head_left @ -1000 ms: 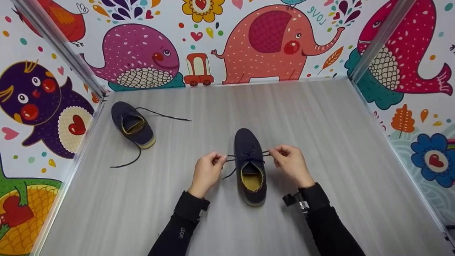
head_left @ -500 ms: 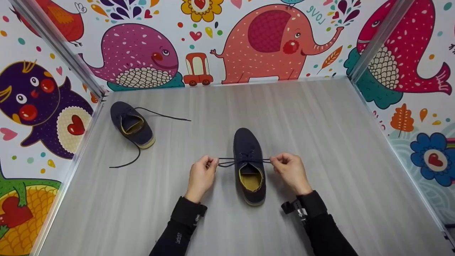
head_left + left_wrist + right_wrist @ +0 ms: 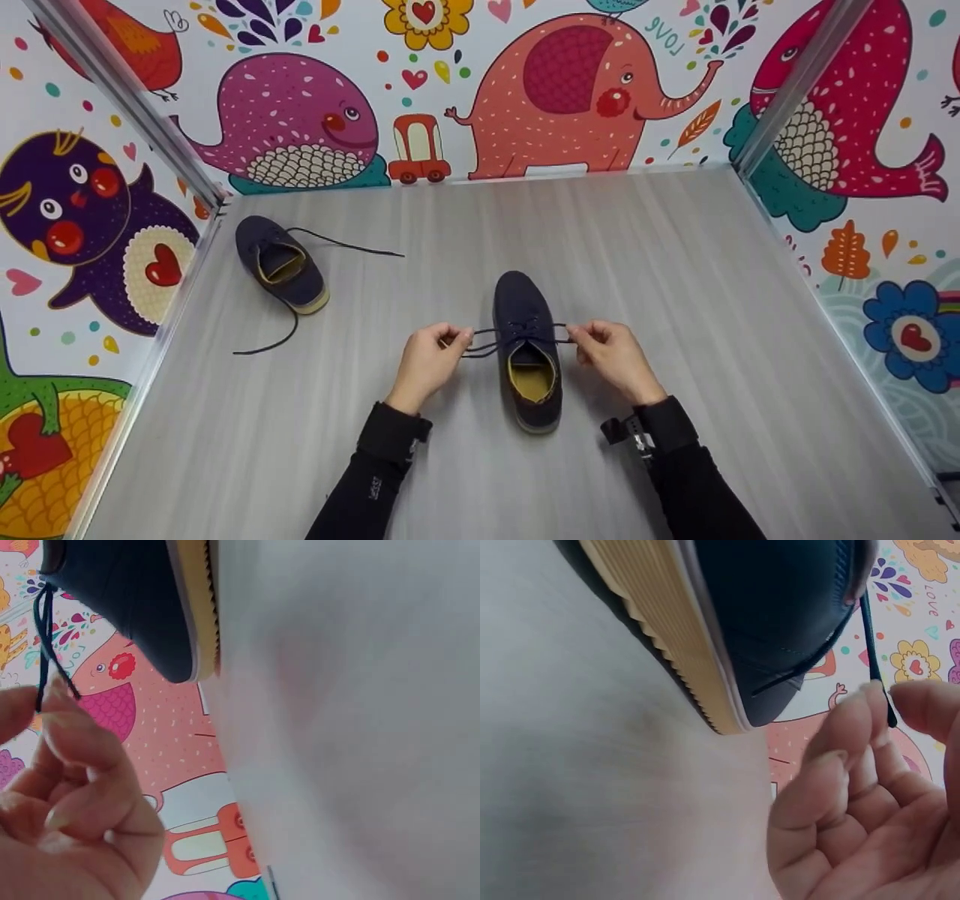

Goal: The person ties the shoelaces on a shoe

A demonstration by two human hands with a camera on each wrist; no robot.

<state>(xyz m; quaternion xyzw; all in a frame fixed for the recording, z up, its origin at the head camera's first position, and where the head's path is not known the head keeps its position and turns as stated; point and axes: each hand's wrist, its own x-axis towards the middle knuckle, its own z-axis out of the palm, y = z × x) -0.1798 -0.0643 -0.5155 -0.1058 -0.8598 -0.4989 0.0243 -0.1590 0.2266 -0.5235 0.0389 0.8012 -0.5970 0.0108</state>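
Observation:
A navy lace-up shoe [image 3: 517,300] with a tan sole stands upright between the two hands, its toe pointing away. My left hand [image 3: 429,366] pinches a dark shoelace [image 3: 46,622] at the shoe's left, where doubled strands run to the eyelets. To the right, my right hand [image 3: 619,361] pinches lace [image 3: 870,637] between thumb and fingertips. One loose lace end [image 3: 795,673] lies against the shoe's side in the right wrist view. The laces cross over the tongue; how they are knotted there is too small to tell.
A matching navy shoe [image 3: 301,285] stands at the far left, its two laces spread loose on the grey wood-look tabletop [image 3: 675,255]. Printed panels [image 3: 420,90] with cartoon animals border the back and sides, joined by metal posts [image 3: 806,82].
The left hand pulled its lace strands out leftward, then came slightly back toward the shoe, and they slackened. The right hand has shifted a little lower. Both shoes have stayed put.

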